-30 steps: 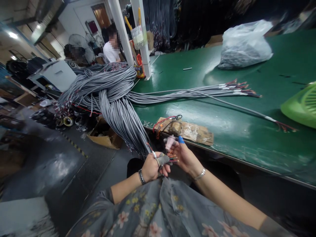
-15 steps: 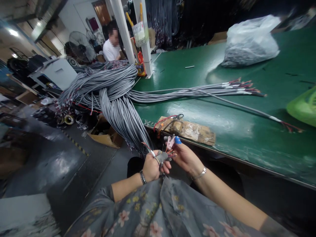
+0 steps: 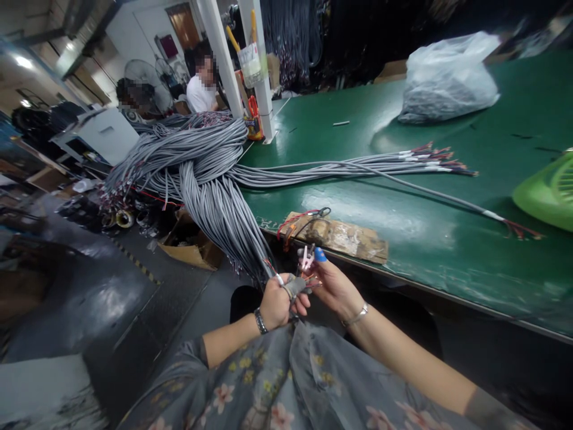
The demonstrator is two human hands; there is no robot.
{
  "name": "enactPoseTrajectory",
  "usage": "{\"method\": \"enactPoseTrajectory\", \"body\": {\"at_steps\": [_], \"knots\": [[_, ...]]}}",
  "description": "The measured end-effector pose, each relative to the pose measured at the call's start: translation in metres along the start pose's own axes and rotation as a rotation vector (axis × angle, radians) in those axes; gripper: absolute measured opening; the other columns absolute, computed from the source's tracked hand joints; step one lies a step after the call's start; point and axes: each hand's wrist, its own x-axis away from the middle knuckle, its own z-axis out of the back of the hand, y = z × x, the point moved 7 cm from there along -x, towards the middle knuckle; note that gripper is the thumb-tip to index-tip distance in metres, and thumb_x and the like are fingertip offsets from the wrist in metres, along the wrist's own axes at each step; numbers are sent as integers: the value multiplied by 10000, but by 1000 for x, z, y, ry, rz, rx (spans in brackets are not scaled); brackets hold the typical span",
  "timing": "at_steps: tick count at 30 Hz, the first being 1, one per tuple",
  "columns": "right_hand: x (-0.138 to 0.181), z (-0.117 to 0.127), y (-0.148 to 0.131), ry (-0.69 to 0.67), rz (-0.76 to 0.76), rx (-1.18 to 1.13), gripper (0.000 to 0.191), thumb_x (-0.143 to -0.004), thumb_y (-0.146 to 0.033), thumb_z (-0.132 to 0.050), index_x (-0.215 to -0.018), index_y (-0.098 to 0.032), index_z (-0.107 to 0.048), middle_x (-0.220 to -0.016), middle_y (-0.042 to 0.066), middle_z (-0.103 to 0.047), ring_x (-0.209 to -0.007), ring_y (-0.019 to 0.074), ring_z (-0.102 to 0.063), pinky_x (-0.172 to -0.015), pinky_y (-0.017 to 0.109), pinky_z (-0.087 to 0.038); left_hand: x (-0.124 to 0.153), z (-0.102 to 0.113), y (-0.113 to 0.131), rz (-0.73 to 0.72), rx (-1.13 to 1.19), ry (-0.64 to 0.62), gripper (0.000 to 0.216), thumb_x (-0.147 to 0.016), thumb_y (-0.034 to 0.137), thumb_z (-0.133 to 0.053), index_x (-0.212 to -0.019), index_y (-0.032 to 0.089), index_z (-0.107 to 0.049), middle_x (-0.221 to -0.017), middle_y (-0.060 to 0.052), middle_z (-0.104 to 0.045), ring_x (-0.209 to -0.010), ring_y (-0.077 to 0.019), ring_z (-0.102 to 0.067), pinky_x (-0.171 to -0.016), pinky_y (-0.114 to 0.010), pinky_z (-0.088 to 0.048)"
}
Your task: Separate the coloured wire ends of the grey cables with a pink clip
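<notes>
My left hand (image 3: 275, 304) is closed round the end of a grey cable (image 3: 280, 279) with a white band, its thumb in a grey cover. Thin coloured wires (image 3: 312, 280) fan out of that end towards my right hand (image 3: 335, 286). A small pink clip (image 3: 307, 258) is pinched between the fingers of my right hand, beside a blue-wrapped fingertip. Whether the clip bites on a wire cannot be made out. Just beyond my hands, a taped wooden board (image 3: 344, 237) with red and black leads lies on the bench edge.
A thick heap of grey cables (image 3: 210, 149) hangs over the left end of the green bench (image 3: 430, 239). Several cables (image 3: 313, 172) stretch across it to the right. Farther off are a white plastic bag (image 3: 447, 80), a green basket (image 3: 546, 194), a post (image 3: 259, 71) and a seated person (image 3: 201, 89).
The view has shifted slightly. Both hands stay together in nearly the same place, and the pink clip has turned a little in my right fingers.
</notes>
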Motion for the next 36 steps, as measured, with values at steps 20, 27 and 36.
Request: {"method": "enactPoseTrajectory", "body": {"at_steps": [20, 27, 36], "knots": [[12, 20, 7, -17, -69, 211, 384, -516, -411, -857, -528, -173, -556, -465, -51, -492, -445, 77, -385, -468, 238, -301, 9, 13, -4, 0, -78, -59, 419, -611, 534, -705, -544, 148, -555, -427, -23, -587, -304, -77, -460, -322, -175, -284], [7, 17, 1, -50, -89, 117, 428, -628, -611, -719, -686, -191, -660, -632, 12, -602, -530, 118, -478, -520, 270, -406, 8, 10, 0, -61, 37, -52, 452, -596, 578, -700, -592, 148, -561, -460, -22, -605, -306, -78, -473, -319, -179, -288], [3, 5, -17, 69, 181, 327, 478, -651, -682, -651, -596, -207, -654, -569, 10, -587, -534, 153, -473, -536, 296, -373, 0, 1, 8, -68, 77, 14, 434, -597, 546, -708, -554, 148, -540, -428, -11, -570, -294, -81, -473, -312, -176, -224]]}}
